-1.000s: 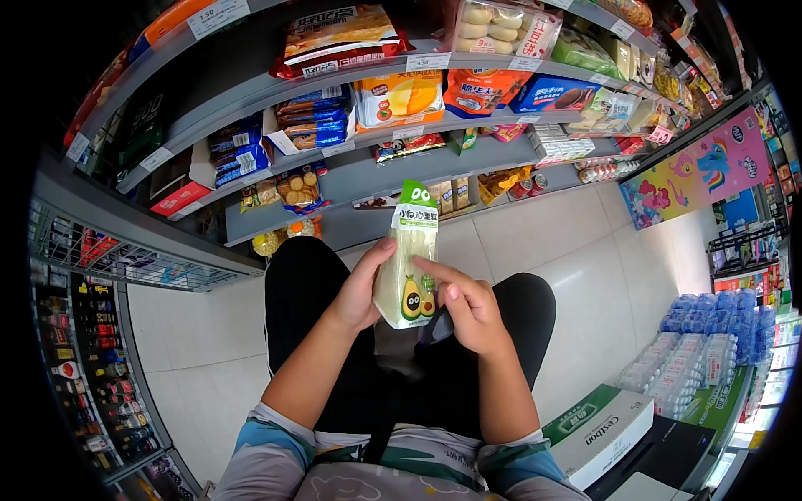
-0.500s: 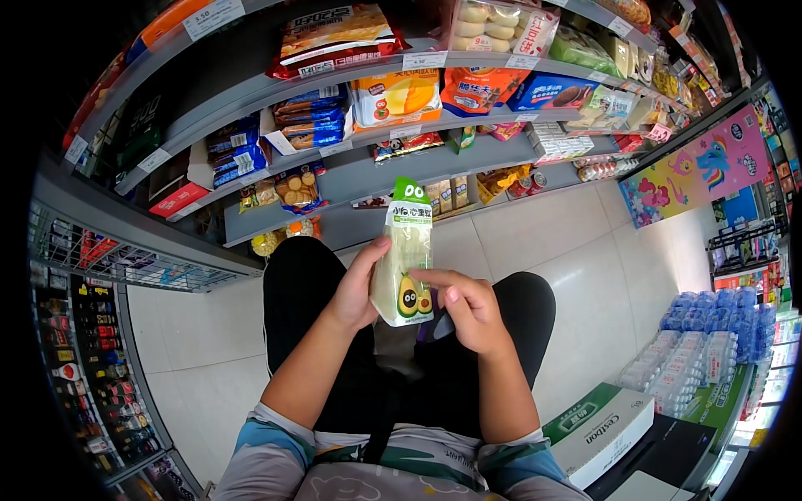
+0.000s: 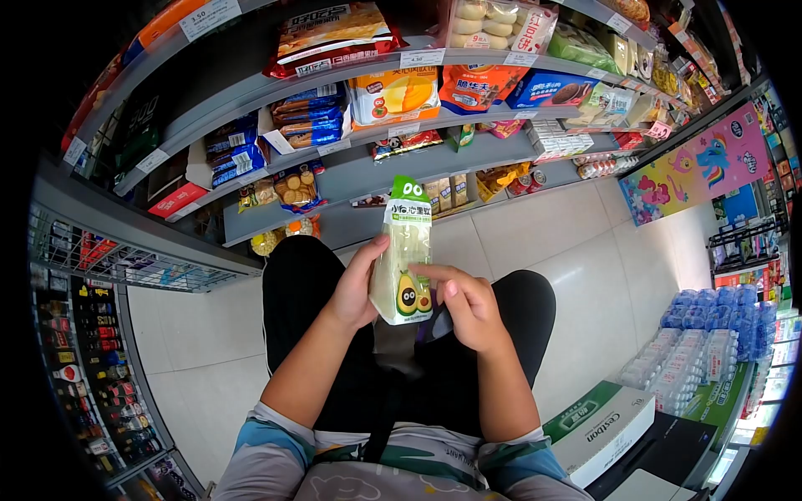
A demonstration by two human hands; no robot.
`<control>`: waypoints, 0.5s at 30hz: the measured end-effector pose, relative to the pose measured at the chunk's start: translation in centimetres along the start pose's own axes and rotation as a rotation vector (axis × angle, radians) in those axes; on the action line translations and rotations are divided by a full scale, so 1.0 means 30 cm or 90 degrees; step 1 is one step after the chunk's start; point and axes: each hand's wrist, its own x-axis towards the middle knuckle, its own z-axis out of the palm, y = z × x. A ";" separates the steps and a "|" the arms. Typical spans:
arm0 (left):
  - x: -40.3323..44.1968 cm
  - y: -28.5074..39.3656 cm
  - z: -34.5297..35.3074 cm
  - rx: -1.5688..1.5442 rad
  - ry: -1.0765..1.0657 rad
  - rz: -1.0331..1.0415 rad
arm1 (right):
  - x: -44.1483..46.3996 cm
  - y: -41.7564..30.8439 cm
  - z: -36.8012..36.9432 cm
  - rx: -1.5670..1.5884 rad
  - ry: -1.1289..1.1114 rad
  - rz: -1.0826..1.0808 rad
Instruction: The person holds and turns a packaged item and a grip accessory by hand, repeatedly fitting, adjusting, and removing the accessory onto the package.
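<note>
My left hand grips a pale green snack package by its left edge, holding it upright over my lap. The package has a green top with two white eyes, a clear middle and cartoon avocados near the bottom. From the other side, my right hand stretches its index finger across the front of the package, just above the avocados. Its other fingers are partly curled, and nothing shows in them. Something dark and purple, partly hidden, lies behind the package's lower right corner.
Shelves of packaged biscuits and snacks curve across the front. A wire basket rack stands at the left. At the right are a Cestbon carton, packs of bottled water and a pink cartoon panel. My knees flank the package above the tiled floor.
My right index finger has shifted slightly up the package front. The package and my left hand have barely moved.
</note>
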 end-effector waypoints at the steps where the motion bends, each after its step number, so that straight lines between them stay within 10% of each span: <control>1: 0.000 -0.001 -0.003 0.000 0.000 0.000 | 0.002 -0.012 0.003 -0.005 0.028 0.039; 15: -0.001 0.001 -0.010 0.006 0.010 -0.014 | 0.006 0.005 0.011 -0.016 0.082 0.032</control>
